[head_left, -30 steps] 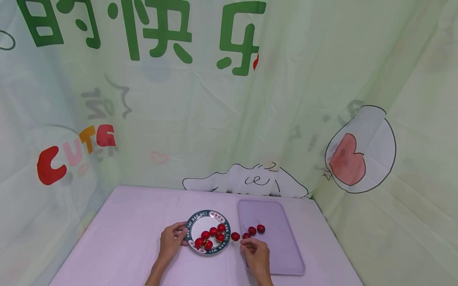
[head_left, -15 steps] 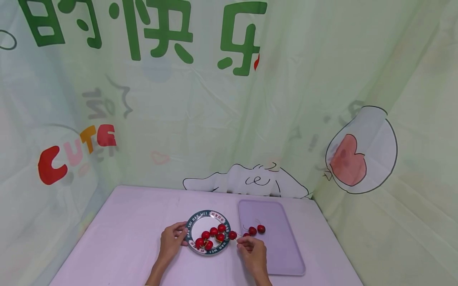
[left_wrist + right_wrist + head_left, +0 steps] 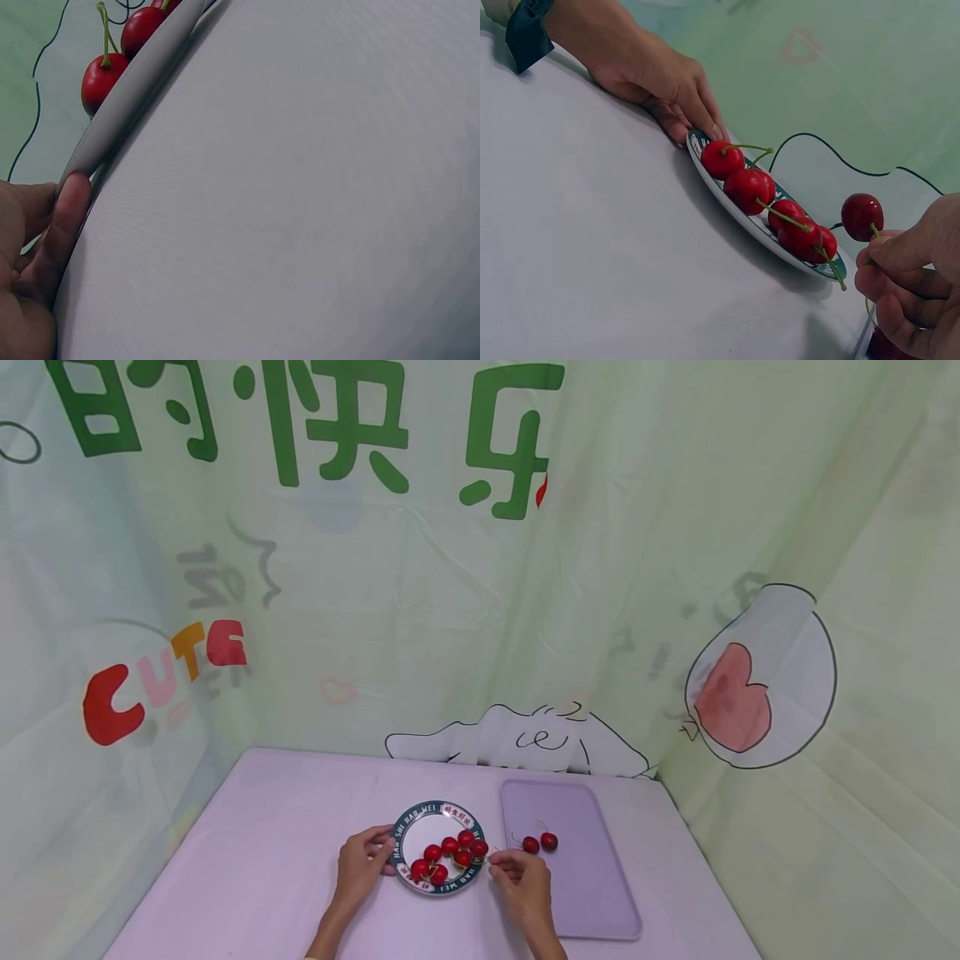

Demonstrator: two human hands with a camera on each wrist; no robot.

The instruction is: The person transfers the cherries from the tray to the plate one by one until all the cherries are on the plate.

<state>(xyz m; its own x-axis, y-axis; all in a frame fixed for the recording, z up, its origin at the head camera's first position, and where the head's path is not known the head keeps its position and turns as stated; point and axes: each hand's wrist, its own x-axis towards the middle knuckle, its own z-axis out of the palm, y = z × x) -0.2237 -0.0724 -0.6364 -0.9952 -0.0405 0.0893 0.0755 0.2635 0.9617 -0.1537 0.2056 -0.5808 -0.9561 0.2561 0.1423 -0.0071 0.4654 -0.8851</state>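
Observation:
A round plate point(image 3: 400, 827) with a dark green lettered rim bears several red cherries point(image 3: 432, 853) with green stems. My left hand point(image 3: 357, 867) grips the plate's left rim; in the left wrist view, a fingertip point(image 3: 73, 191) lies against the rim's outer side. My right hand point(image 3: 522, 885) pinches a cherry point(image 3: 862, 217) by its stem. That cherry is raised at the plate's right rim in the head view. Two cherries with stems lie on the lilac tray point(image 3: 585, 893), just beyond my right hand. Part of a dark red cherry point(image 3: 891, 346) shows below that hand in the right wrist view.
The tray lies to the right of the plate on the pale pink table point(image 3: 300, 810). A printed curtain point(image 3: 450, 635) hangs behind the table and along both sides.
My right hand has moved left with the cherry, from over the tray's left edge to the plate's right rim. My left hand and the plate have stayed in place.

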